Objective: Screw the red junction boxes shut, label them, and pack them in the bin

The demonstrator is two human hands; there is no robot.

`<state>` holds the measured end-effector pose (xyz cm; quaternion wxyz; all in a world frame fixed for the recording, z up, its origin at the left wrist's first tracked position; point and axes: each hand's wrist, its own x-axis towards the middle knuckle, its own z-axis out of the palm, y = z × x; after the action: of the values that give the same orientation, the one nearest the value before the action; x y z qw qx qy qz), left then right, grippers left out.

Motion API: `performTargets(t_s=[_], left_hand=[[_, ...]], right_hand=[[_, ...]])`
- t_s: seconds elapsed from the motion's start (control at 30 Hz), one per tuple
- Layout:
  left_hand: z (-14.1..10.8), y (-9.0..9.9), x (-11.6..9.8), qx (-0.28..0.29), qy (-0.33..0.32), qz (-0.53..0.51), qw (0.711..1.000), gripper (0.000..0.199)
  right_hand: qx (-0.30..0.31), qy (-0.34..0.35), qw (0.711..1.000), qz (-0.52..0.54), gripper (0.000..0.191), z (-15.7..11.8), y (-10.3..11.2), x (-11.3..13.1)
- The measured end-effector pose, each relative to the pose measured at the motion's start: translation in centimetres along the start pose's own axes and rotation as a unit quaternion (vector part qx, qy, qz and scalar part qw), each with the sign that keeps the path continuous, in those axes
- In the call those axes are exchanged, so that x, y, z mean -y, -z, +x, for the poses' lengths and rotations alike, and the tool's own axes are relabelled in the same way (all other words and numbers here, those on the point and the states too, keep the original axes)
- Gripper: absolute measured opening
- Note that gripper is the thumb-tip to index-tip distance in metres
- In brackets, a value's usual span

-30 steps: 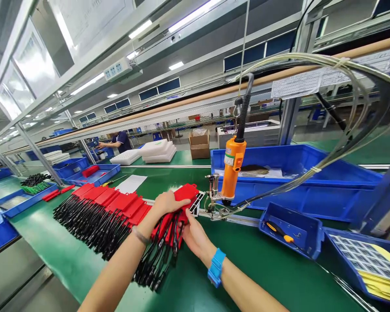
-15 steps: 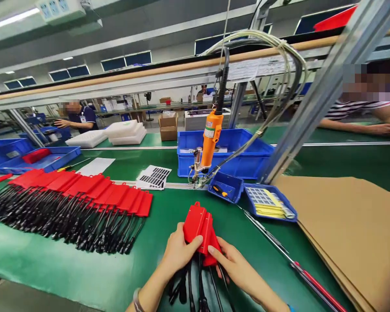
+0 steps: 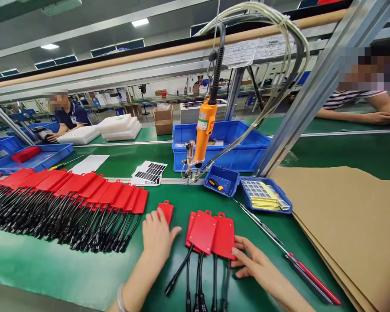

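Observation:
Three flat red cased units (image 3: 203,232) with black cables lie overlapped and fanned out on the green bench in front of me. My right hand (image 3: 251,260) grips the lower right edge of the rightmost red unit (image 3: 225,236), thumb on its face. To the left, my left hand (image 3: 157,236) lies over a separate red unit (image 3: 166,211), fingers across it and thumb stretched away from it. The hand hides that unit's lower part and cable. Black cables (image 3: 199,277) hang from the fanned units toward me.
A long row of red units (image 3: 108,193) with black cables lies to the left. An orange power screwdriver (image 3: 205,130) hangs ahead, before a blue bin (image 3: 247,149). Small blue trays (image 3: 225,181), a red-handled rod (image 3: 312,277) and cardboard sheets (image 3: 344,208) are to the right.
The red units held together between both hands are now spread out on the bench. My left hand has moved left with one unit under it; my right hand has shifted slightly right.

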<state>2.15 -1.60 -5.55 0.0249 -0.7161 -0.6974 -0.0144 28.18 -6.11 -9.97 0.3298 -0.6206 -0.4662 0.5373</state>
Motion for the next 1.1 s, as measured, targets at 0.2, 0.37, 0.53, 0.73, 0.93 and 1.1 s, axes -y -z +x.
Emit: performTargets(t_s=[0.2, 0.37, 0.53, 0.73, 0.93, 1.1], left_hand=[[-0.8, -1.3, -5.8, 0.064, -0.168, -0.127, 0.975, 0.099], [0.4, -0.3, -3.5, 0.048, -0.105, -0.153, 0.981, 0.073], [0.1, -0.2, -0.3, 0.024, -0.052, -0.046, 0.997, 0.063], [0.5, -1.5, 2.3, 0.033, -0.152, -0.102, 0.983, 0.079], [5.1, -2.2, 5.4, 0.050, -0.339, -0.113, 0.932, 0.114], [4.4, -3.4, 5.7, 0.059, -0.308, -0.096, 0.945, 0.099]], right_hand=[[-0.118, 0.137, 0.957, -0.228, 0.051, -0.1, 0.7, 0.8], [-0.155, 0.135, 0.945, -0.253, 0.051, -0.3, -0.8, 2.4], [-0.169, 0.178, 0.910, -0.333, 0.050, 0.7, -3.5, 2.0], [-0.202, 0.243, 0.847, -0.428, 0.057, 1.6, -4.8, -1.9], [-0.134, 0.245, 0.822, -0.497, 0.072, 2.6, -6.6, -2.0], [-0.052, 0.247, 0.818, -0.516, 0.070, 3.2, -5.3, 0.3]])
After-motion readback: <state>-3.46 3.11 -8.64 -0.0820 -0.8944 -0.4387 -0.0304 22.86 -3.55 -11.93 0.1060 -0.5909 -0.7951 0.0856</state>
